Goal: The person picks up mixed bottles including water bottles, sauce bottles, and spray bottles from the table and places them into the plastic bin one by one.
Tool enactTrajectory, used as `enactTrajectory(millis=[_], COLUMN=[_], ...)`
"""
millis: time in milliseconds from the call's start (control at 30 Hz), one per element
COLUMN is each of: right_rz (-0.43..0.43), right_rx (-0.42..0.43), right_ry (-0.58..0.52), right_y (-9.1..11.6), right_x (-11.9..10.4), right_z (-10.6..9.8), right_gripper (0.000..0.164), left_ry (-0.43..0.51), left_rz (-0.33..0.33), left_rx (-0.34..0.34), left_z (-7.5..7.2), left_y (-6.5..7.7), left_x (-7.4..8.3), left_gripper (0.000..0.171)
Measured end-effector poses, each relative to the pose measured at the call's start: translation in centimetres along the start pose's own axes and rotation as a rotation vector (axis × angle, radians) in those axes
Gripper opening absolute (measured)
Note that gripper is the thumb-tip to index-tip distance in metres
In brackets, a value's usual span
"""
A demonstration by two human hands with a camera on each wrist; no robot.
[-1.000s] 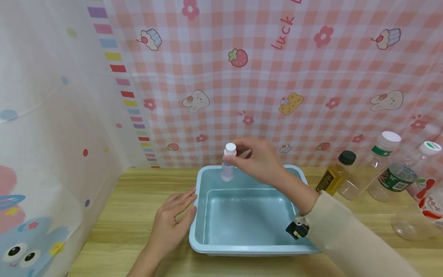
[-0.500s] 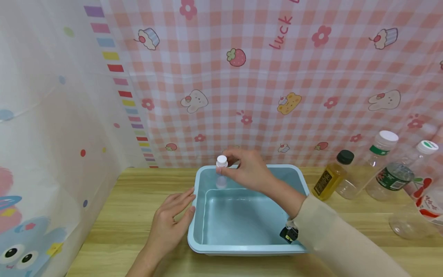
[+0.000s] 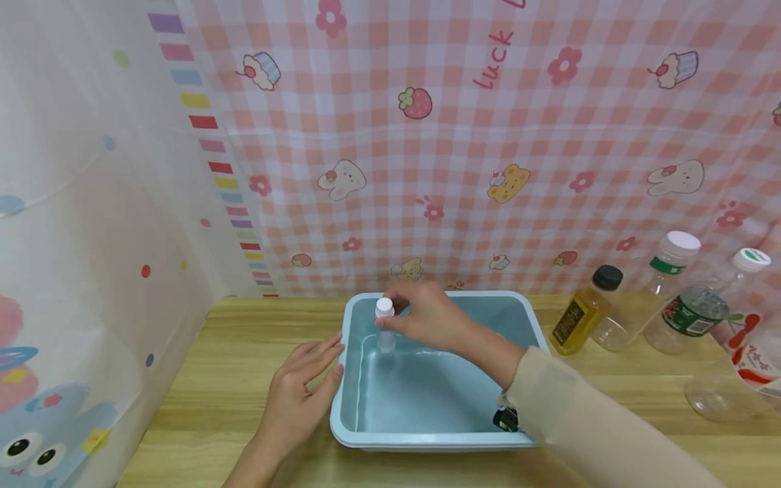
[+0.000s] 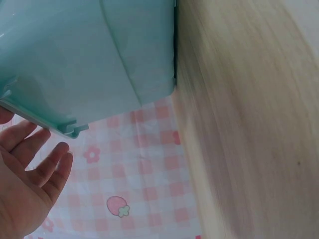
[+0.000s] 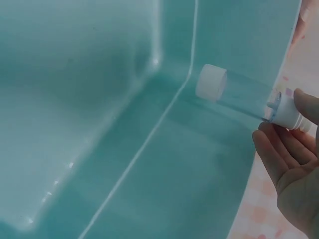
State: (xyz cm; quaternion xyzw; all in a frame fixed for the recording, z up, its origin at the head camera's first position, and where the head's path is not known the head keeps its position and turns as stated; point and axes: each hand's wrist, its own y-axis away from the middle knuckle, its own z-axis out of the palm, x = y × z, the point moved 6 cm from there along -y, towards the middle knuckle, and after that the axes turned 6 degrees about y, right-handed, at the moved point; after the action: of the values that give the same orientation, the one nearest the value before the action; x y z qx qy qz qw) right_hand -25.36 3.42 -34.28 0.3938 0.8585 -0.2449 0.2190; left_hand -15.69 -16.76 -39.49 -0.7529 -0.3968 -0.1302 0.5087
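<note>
My right hand (image 3: 432, 318) pinches a small clear bottle (image 3: 386, 341) near its white cap (image 3: 384, 308). The bottle stands upright inside the left back part of a light blue plastic basin (image 3: 436, 439). In the right wrist view the thumb and fingers meet the white neck end, and the see-through body (image 5: 246, 94) with its whitish bottom reaches down along the basin wall. Against the basin's left rim lie the fingers of my left hand (image 3: 299, 396). The left wrist view shows those fingertips (image 4: 62, 148) under and beside the rim.
To the basin's right stand a yellow bottle with a dark cap (image 3: 579, 318), clear bottles with white caps (image 3: 682, 240) and green labels (image 3: 695, 313), and a clear one with a red label (image 3: 755, 366). A pink checked curtain (image 3: 427, 149) hangs behind the wooden table (image 3: 201, 413).
My right hand has moved left and down with the bottle, from over the basin's back rim to lower inside it. The left hand has stayed at the rim.
</note>
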Motion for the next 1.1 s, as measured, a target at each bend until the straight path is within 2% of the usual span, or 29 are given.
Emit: enactTrajectory(millis=[100,300,500,767,933,1100], right_rz=[-0.008,0.034,0.063,0.079,0.081,0.072], right_rx=[-0.035,-0.09,-0.136,-0.183,-0.219,-0.258], right_ry=[0.004,0.0,0.007,0.033,0.045,0.052], right_y=[0.0,0.2,0.0,-0.2,-0.1,-0.1], right_x=[0.1,0.5,0.9,1.6,1.9,2.1], right_z=[0.6,1.2,1.9,3.1,3.7,4.0], right_gripper=[0.015,0.019,0.018,0.015,0.017,0.018], left_ry=[0.0,0.004,0.001,0.0,0.006,-0.009], left_rz=[0.0,0.002,0.041,0.045,0.0,-0.002], left_rx=[0.0,-0.005,0.016,0.018,0.002,0.005], left_z=[0.0,0.0,-0.2,-0.2,-0.2,-0.1], left_y=[0.0,-0.1,-0.3,-0.3,-0.1,0.0], left_x=[0.0,0.1,0.5,0.5,0.2,0.1], left_gripper=[0.032,0.032,0.033,0.033,0.032,0.032])
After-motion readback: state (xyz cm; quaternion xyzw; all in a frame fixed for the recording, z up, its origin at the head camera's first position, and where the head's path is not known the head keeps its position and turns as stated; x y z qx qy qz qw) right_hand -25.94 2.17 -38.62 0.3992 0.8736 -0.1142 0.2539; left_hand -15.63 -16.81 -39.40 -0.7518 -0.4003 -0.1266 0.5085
